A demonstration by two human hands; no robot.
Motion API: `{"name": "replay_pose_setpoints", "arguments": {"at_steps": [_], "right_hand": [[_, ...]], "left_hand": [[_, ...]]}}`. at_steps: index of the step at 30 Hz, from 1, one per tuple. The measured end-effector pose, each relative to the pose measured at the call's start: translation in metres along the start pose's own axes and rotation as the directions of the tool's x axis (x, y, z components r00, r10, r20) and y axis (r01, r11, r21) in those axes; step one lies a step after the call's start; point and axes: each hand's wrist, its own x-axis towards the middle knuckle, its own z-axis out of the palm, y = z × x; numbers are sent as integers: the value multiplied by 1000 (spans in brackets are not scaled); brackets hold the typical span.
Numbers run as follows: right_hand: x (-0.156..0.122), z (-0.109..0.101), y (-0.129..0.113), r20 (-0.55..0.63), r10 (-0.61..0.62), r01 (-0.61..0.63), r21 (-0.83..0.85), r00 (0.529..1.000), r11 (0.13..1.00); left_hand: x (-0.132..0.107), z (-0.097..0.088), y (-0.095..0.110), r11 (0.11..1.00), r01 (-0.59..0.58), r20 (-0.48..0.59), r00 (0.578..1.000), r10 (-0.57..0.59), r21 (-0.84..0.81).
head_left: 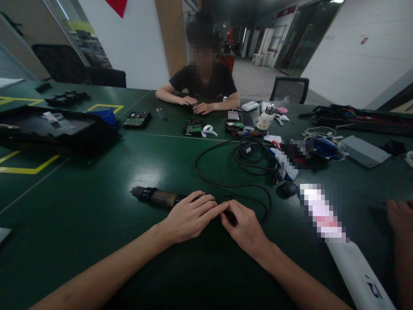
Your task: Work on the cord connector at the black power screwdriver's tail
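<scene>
**Driver laid flat, both hands at its tail**

The driver point(163, 198) lies on its side on the near part of the worktop point(106, 206), tip to the left, its tail running under the left hand point(190, 217). That hand's fingers lie close together and slightly bent across the barrel, perhaps to stop it rolling; whether they grip or merely rest is hidden. The right hand point(243, 221) has thumb and forefinger bent almost together, up against the left forefinger's tip, probably for fine work at the tail. Something dark shows there, but I cannot tell whether the fingers have hold of it.

The cable point(238, 187) curves past the right hand from loose loops farther off; such slack likely spares the driver any tug. The tray point(61, 144) sits at the left, and circuit boards point(193, 128) lie at the far side before a co-worker point(206, 82), seemingly for that person's reach. A white bar point(358, 262) slants along the near right, well apart from the driver.
</scene>
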Motion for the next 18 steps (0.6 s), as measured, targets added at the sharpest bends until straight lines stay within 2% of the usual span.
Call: {"name": "replay_pose_setpoints", "arguments": {"at_steps": [3,7,12,16,18], "right_hand": [[0,1,0,-4,-4,4,-2,1000,1000],[0,1,-1,-8,6,-6,7,1000,1000],[0,0,-1,7,13,-13,14,1000,1000],[0,0,0,-2,19,-19,2,1000,1000],[0,0,-1,3,14,-14,7,1000,1000]], "left_hand": [[1,1,0,999,48,-31,998,-48,14],[1,0,0,1000,-16,9,1000,16,-6],[1,0,0,998,50,-26,998,-50,24],[1,0,1,1000,-6,14,1000,7,-5],[1,0,1,1000,8,-1,1000,-8,14]]}}
